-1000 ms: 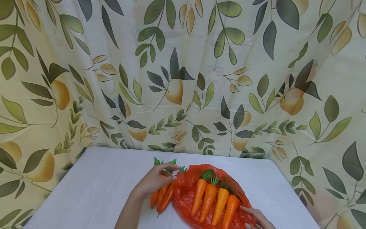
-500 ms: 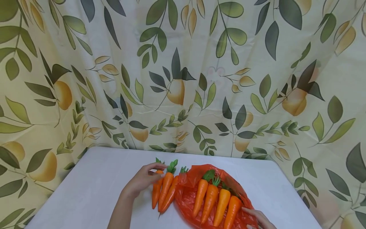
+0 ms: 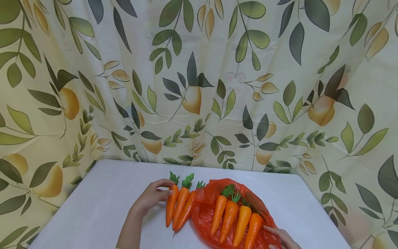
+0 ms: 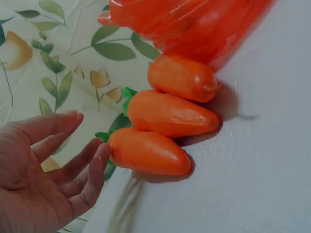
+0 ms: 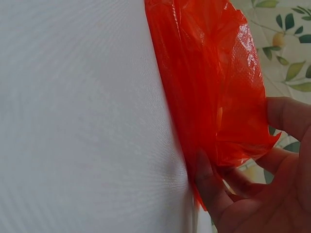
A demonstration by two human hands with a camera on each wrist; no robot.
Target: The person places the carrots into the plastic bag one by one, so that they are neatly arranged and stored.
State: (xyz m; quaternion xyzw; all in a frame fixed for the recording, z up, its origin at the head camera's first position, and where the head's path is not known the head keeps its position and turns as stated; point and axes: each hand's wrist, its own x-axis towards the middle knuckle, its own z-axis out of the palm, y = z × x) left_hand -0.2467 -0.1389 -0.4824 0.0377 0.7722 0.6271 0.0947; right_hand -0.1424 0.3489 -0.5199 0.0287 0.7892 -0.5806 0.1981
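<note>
Three orange carrots with green tops lie side by side on the white table. My left hand (image 3: pixel 153 196) is at the leftmost carrot (image 3: pixel 171 209), its fingertips right by the leafy end. In the left wrist view those fingers (image 4: pixel 99 153) are loosely bent beside that carrot, not wrapped round it. A red plastic bag (image 3: pixel 201 221) lies spread to the right, with several more carrots (image 3: pixel 228 219) in a row on it, tops pointing away. At the bag's right edge, my right hand (image 3: pixel 283 238) holds the plastic between thumb and fingers, as the right wrist view shows.
The white table (image 3: pixel 124 180) ends at a back edge against a hanging curtain (image 3: pixel 199 86) printed with leaves and fruit. The third loose carrot (image 3: pixel 186 214) lies right against the bag's left side.
My left hand has moved left from the bag's left edge, across the loose carrots, and down to the leftmost one. The right hand stays at the bag's right edge.
</note>
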